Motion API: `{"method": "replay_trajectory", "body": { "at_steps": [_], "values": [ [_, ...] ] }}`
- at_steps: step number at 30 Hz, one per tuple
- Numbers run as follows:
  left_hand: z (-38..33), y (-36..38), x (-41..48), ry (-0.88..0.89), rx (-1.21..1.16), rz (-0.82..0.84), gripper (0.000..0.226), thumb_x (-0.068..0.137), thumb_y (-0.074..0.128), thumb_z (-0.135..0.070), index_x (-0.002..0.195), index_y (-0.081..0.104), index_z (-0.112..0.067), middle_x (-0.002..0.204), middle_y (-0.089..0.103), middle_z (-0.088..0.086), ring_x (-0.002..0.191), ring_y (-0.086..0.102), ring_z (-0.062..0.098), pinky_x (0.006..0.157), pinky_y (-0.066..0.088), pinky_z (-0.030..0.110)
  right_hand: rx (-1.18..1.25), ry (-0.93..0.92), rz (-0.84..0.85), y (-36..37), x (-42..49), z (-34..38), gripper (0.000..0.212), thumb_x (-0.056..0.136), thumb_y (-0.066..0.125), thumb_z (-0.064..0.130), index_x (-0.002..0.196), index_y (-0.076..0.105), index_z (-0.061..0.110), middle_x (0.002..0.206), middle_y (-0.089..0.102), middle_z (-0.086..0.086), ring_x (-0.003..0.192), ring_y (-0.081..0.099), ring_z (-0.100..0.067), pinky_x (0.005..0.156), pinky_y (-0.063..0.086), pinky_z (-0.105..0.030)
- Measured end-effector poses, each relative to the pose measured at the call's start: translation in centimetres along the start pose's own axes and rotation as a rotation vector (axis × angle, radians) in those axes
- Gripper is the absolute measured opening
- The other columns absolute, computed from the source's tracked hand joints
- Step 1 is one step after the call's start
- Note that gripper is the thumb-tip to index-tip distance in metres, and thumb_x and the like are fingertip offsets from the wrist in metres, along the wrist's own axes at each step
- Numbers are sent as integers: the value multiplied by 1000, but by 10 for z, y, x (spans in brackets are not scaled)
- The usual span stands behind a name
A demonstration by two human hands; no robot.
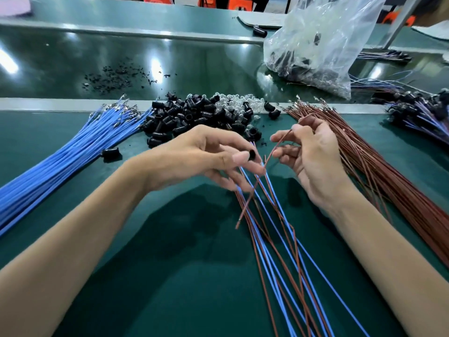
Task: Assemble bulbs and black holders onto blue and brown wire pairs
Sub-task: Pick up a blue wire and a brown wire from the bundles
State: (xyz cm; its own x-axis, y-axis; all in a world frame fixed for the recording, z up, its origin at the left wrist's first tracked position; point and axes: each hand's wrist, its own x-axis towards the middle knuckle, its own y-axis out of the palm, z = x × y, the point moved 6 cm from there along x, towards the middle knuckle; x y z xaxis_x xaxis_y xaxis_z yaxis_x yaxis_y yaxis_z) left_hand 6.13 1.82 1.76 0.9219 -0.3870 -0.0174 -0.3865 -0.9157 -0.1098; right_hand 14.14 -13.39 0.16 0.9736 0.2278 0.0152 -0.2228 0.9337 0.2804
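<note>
My left grip pinches a black holder, mostly hidden by fingers; right grip holds a brown wire; no writing legible.

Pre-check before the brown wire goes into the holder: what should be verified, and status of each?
1. Black holder pinched in left hand: ok.
2. Single brown wire held by right hand: ok.
3. Blue wire already seated in holder: cannot tell; blue wires run under the fingers.
4. Brown wire's terminal end aimed at holder: not ok, tip hidden in the right hand.
5. Bulb fitted: cannot tell.
6. Spare holders within reach: ok.
</note>
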Motion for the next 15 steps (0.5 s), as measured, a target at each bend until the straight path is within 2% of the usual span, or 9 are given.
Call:
{"method": "replay_trajectory", "body": {
  "at_steps": [3, 5, 6, 8, 10, 12, 15],
  "values": [
    [-2, 4, -7, -63, 58, 174, 22, 85, 59, -23, 100, 68, -10, 108, 71, 9, 84, 70, 22, 70, 54, 25, 55, -71, -48, -5, -2, 4, 18, 101, 34, 5, 92, 33, 20, 62, 68, -1, 45, 58, -12, 45, 45, -18],
    [-1, 6, -8, -81, 131, 207, 19, 85, 60, -20, 97, 70, -9, 101, 73, 5, 79, 68, 16, 69, 51, 21, 123, -102, -73, -8, -3, 7, 16, 101, 37, 6, 93, 35, 20, 64, 67, 1, 48, 57, -11, 48, 45, -18],
    [0, 7, -7, -79, 147, 194, 16, 85, 61, -18, 95, 71, -10, 96, 74, 3, 77, 67, 14, 68, 50, 20, 175, -96, -49, -8, -4, 7, 14, 101, 41, 8, 95, 38, 20, 65, 67, 1, 49, 56, -10, 49, 44, -18],
    [-1, 8, -4, -51, 121, 141, 11, 85, 64, -15, 93, 70, -11, 89, 73, 0, 75, 66, 10, 69, 49, 17, 202, -30, 122, 1, -7, 5, 4, 96, 52, 17, 99, 49, 18, 71, 67, 3, 54, 53, -7, 50, 42, -17],
    [-1, 7, 0, -10, 72, 63, 15, 82, 61, -14, 93, 68, -9, 85, 73, -3, 75, 64, 8, 70, 49, 16, 42, 38, 342, 14, -13, -2, 14, 88, 58, 26, 97, 64, 17, 76, 66, 5, 57, 51, -5, 52, 40, -17],
    [2, 4, 2, 4, 37, -14, 19, 78, 60, -15, 94, 67, -8, 85, 74, -1, 77, 66, 7, 73, 52, 17, -161, 39, 478, 22, -21, -9, 15, 87, 58, 26, 87, 72, 19, 73, 66, 6, 58, 52, -6, 55, 41, -18],
    [10, 0, 3, -18, 38, -60, 22, 77, 61, -17, 97, 67, -7, 91, 74, 6, 86, 70, 14, 79, 54, 21, -341, -74, 461, 26, -24, -9, 18, 88, 59, 28, 79, 70, 17, 66, 65, 5, 55, 55, -7, 51, 47, -18]
  ]
}}
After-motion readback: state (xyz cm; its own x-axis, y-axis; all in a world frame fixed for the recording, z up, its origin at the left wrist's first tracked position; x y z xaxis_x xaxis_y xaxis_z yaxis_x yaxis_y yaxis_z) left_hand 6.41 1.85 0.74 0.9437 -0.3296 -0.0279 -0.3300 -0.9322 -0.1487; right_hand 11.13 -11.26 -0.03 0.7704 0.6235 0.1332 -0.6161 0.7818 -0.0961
